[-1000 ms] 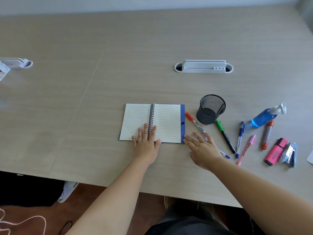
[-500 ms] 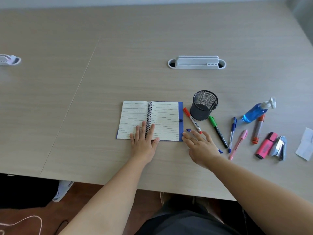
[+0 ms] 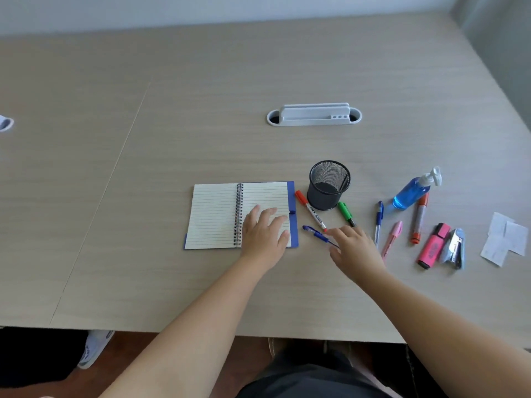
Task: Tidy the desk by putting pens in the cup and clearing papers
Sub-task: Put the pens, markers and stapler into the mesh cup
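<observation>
An open spiral notebook with lined pages lies on the desk; my left hand rests flat on its right page, fingers spread. A black mesh cup stands just right of it. Around the cup lie a red-capped marker, a green marker and a blue pen. My right hand hovers open over the blue pen's near end, holding nothing. Further right lie another blue pen, a pink pen, an orange marker and a pink highlighter. Paper slips sit at far right.
A blue pump bottle lies on its side behind the pens. A stapler sits beside the highlighter. A white cable port is set into the desk farther back. The desk's near edge runs just below my forearms.
My left hand slid right from the spiral onto the notebook's right page. My right hand moved right, uncovering the blue pen. The view shifted and shows the paper slips fully.
</observation>
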Demonstrator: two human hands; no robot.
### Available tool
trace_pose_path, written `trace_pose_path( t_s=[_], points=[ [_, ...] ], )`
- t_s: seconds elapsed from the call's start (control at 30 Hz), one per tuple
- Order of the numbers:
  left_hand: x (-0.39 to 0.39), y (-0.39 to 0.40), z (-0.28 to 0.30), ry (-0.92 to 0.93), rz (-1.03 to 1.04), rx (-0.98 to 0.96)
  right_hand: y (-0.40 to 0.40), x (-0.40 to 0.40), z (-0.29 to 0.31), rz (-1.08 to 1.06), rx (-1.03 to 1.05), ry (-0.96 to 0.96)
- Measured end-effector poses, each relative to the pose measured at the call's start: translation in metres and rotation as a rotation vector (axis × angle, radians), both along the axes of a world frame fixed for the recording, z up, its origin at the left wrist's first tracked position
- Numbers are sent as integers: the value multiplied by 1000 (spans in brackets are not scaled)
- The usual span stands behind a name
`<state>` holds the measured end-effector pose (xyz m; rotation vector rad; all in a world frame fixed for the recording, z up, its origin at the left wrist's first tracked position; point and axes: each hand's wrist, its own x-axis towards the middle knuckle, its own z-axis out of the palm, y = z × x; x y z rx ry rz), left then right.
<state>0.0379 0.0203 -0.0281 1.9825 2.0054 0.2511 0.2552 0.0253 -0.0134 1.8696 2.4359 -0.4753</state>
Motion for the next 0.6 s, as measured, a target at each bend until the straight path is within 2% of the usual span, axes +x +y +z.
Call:
trace_pose_path(
  t_s=[0.1,0.33,0.47,0.6],
  points=[
    [27,33,10,-115,79,-21,3,2,-3,-76,-91,69],
    [64,92,14,-216,294,-325,10,9,1,-261,-265,149],
    [68,101,15,-301,367,-472,8,28,7,-306,-201,195],
    [69,101,19,-475,511,-533,-2,49,15,-372,-73,312]
  ],
)
